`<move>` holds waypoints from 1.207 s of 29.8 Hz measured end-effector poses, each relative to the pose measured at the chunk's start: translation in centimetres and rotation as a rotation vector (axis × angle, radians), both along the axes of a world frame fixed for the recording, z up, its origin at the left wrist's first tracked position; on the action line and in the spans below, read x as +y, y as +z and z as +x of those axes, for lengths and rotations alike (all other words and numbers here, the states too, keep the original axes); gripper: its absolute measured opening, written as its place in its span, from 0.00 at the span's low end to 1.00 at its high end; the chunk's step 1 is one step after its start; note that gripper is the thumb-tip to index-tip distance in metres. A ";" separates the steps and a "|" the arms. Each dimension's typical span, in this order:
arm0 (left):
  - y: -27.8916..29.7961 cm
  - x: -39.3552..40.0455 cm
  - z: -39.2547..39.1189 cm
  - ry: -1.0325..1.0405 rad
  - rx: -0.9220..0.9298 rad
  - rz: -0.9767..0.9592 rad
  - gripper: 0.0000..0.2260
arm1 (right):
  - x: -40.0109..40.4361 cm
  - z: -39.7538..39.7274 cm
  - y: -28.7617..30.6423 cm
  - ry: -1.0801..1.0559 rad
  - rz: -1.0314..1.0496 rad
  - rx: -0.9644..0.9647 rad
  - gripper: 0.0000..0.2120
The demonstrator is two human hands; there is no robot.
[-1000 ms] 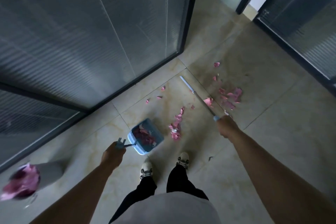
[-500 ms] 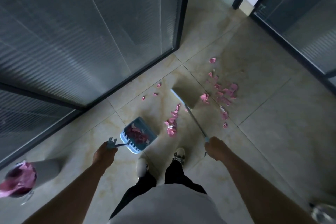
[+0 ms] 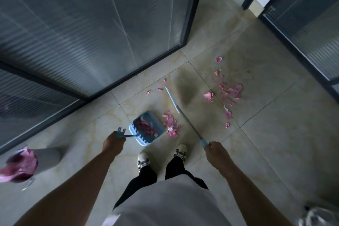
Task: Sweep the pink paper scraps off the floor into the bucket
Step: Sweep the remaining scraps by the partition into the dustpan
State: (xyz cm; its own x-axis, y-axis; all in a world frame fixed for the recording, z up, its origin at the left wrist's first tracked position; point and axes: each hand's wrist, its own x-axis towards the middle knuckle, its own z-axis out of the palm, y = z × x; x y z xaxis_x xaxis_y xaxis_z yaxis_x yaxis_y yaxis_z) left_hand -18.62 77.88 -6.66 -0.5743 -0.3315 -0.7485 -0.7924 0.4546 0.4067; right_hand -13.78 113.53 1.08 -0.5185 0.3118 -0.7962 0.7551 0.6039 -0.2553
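My left hand [image 3: 113, 140] grips the handle of a blue dustpan [image 3: 146, 128] that rests on the tiled floor with pink scraps inside. My right hand [image 3: 215, 150] grips the end of a broom handle [image 3: 185, 119]; the broom head is a dark motion blur [image 3: 185, 90] over the tiles. A small heap of pink scraps [image 3: 171, 124] lies right beside the dustpan's right side. A larger scatter of pink scraps [image 3: 229, 91] lies further right. The grey bucket [image 3: 45, 158], holding pink paper, stands at the far left.
Ribbed glass partitions with dark frames [image 3: 139, 71] run along the left and far side. Another glass panel [image 3: 302, 29] lines the right. My two shoes [image 3: 161, 156] stand just behind the dustpan. A crumpled clear bag [image 3: 319, 216] lies at the bottom right.
The broom has swung from the right scatter toward the dustpan, and my right hand has drawn back nearer my feet. The dustpan and left hand have stayed put. The view shifted slightly.
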 end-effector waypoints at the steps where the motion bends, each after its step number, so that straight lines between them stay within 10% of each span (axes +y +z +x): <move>1: 0.0 -0.4 0.3 0.013 0.003 -0.003 0.08 | -0.7 -1.4 -0.2 0.028 0.016 0.013 0.18; 15: 1.6 -4.1 5.8 0.264 0.078 -0.023 0.06 | -7.2 -21.2 -4.0 0.258 0.060 -0.009 0.14; 20: 1.5 -5.8 6.6 0.311 0.054 -0.044 0.07 | -7.2 -17.3 -4.8 0.540 0.123 -0.055 0.08; 25: 2.0 -7.8 6.5 0.233 0.032 -0.074 0.10 | -2.2 -10.9 -4.1 0.808 0.230 -0.131 0.23; 36: 3.4 -11.8 3.6 -0.266 0.004 -0.106 0.12 | -0.9 4.8 1.2 0.878 0.569 -0.189 0.21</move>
